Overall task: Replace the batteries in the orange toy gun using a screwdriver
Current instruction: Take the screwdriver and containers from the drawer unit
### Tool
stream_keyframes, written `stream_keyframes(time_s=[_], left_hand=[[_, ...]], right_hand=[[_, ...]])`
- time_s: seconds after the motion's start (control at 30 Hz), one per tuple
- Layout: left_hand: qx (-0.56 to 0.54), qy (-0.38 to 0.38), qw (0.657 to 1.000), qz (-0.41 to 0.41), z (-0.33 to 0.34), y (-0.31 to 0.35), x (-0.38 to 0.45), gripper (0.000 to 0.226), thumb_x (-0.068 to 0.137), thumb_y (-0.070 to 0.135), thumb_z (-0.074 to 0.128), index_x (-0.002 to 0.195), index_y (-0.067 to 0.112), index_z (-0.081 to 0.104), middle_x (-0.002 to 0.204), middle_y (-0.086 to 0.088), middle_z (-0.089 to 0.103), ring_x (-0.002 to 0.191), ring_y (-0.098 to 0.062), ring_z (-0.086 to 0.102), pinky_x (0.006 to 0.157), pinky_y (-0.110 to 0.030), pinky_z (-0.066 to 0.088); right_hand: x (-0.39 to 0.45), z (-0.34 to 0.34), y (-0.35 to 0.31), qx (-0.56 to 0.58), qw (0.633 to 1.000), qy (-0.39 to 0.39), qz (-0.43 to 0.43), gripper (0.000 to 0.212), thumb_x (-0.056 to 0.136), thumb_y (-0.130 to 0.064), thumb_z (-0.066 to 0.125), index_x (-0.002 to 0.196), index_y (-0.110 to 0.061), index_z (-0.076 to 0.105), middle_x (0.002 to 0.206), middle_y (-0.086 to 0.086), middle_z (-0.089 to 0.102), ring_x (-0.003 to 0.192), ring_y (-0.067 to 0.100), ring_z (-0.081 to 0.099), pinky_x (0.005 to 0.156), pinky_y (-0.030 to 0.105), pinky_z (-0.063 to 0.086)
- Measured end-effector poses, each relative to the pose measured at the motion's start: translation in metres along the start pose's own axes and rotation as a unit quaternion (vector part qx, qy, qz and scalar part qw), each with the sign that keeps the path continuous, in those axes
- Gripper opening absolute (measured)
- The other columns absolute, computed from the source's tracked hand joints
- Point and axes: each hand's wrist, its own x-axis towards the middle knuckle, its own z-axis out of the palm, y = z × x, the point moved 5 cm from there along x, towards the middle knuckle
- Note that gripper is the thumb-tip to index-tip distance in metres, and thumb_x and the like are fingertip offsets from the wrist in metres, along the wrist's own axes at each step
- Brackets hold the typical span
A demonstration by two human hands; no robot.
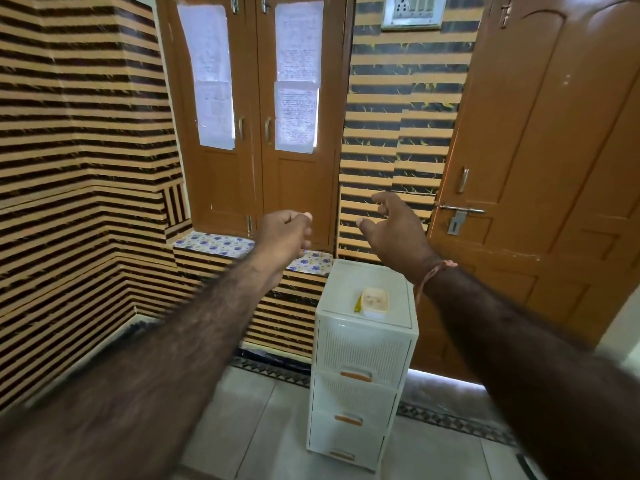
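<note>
Hands [341,232] raised above drawer unit [363,344]

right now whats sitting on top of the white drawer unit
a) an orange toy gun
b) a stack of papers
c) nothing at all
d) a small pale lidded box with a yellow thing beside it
d: a small pale lidded box rests on top of the white drawer unit, with a thin yellow thing right at its left edge; no toy gun or papers lie there.

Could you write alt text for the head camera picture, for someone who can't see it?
Two bare arms reach forward, left hand loosely curled, right hand spread, both empty, above a white plastic three-drawer cabinet bearing a small pale lidded box; behind are brown wooden doors.
</note>
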Motion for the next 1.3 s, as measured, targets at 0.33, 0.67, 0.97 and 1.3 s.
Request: stream_keyframes(time_s=[0.33, 0.67, 0.97, 1.3], left_hand=[[-0.001, -0.089, 0.990, -0.105, 0.082, -0.090, 0.121, 0.014, 0.095, 0.015, 0.056, 0.102, 0.014, 0.068, 0.093, -0.007, 0.067, 0.082, -0.018, 0.062, 0.076, -0.032, 0.057], [0.283, -0.188, 0.937, -0.086, 0.200, -0.266, 0.202, 0.050, 0.081, 0.011, 0.070, 0.127, 0.020, 0.053, 0.121, -0.004, 0.056, 0.101, -0.018, 0.059, 0.072, -0.024, 0.051], [0.531, -0.276, 0.801, -0.018, 0.266, -0.354, 0.247, 0.048, 0.091, 0.028, 0.061, 0.135, 0.022, 0.043, 0.126, -0.004, 0.049, 0.116, -0.024, 0.052, 0.097, -0.040, 0.049], [0.461, -0.211, 0.849, -0.150, 0.244, -0.383, 0.302, 0.028, 0.093, 0.028, 0.056, 0.116, 0.011, 0.052, 0.119, -0.010, 0.060, 0.109, -0.027, 0.060, 0.092, -0.036, 0.050]], right_hand=[[0.077, 0.053, 0.122, 0.059, 0.984, -0.018, 0.169, 0.050, 0.093, -0.026, 0.063, 0.139, -0.016, 0.047, 0.137, 0.009, 0.053, 0.121, 0.023, 0.054, 0.099, 0.044, 0.050], [0.101, 0.144, 0.381, -0.014, 0.912, -0.139, 0.387, 0.031, 0.092, -0.032, 0.064, 0.069, -0.014, 0.051, 0.070, 0.004, 0.048, 0.075, 0.018, 0.050, 0.074, 0.030, 0.041], [0.104, 0.228, 0.498, 0.032, 0.865, -0.215, 0.453, 0.040, 0.081, -0.042, 0.070, 0.104, -0.009, 0.068, 0.101, 0.010, 0.068, 0.094, 0.028, 0.066, 0.083, 0.045, 0.057], [0.159, 0.252, 0.474, 0.058, 0.886, -0.165, 0.429, 0.031, 0.084, -0.026, 0.075, 0.062, -0.008, 0.066, 0.061, 0.005, 0.061, 0.058, 0.021, 0.058, 0.051, 0.032, 0.049]])
